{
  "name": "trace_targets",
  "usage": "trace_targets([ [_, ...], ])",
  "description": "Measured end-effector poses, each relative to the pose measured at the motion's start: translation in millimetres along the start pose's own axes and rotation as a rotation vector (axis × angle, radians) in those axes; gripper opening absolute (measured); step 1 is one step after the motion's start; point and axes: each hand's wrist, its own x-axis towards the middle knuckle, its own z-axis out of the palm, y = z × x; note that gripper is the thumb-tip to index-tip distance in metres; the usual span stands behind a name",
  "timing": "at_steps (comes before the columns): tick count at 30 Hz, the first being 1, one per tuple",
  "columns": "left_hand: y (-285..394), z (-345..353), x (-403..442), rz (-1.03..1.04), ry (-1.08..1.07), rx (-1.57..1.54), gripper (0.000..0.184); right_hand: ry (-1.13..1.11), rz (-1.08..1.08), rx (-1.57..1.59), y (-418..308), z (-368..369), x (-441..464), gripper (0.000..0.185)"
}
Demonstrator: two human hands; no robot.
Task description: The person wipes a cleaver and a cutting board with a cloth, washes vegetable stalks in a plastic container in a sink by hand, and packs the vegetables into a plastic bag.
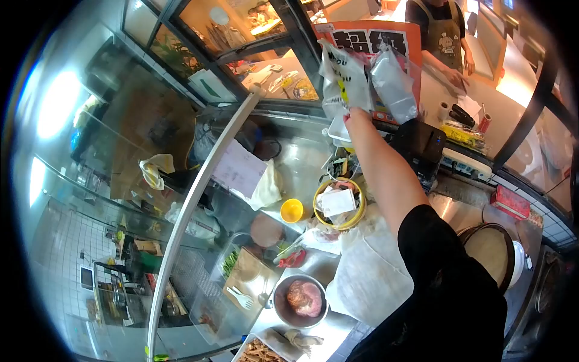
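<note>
My right hand [357, 118] is at the end of my outstretched arm, closed on the lower edge of a white plastic bag [344, 78] with dark printed letters. Part of the fingers is hidden behind the bag. Just right of it is a clear plastic bag [393, 84], in front of an orange poster [386, 29] with large black characters. Below the hand sits a white plastic container [339, 134]. A black machine [420, 148] stands right of my forearm. My left hand is out of view.
A yellow-rimmed tub [360, 220], a yellow cup [292, 210], a metal pot [277, 306] with raw-looking meat [304, 300] and a tray of brown food [259, 351] stand on the counter. A glass screen's pale rail [199, 187] crosses the left. Beyond the window is an aproned person [445, 42].
</note>
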Motion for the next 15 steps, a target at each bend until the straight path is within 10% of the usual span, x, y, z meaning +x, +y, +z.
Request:
trace_targets([
  [12,-8.8,-12.4,5.7,0.213,0.193,-0.108,0.051,-0.446,0.117,-0.735,97.7,-148.6,-47.0,0.012],
  [14,-6.7,-22.1,7.9,0.271,0.258,-0.152,0.051,-0.519,0.295,-0.666,77.4,-191.6,-187.6,0.016],
  [15,-9.4,-25.7,9.0,0.287,0.292,-0.188,0.051,-0.957,-0.218,-1.069,70.4,-230.4,-232.3,0.011],
])
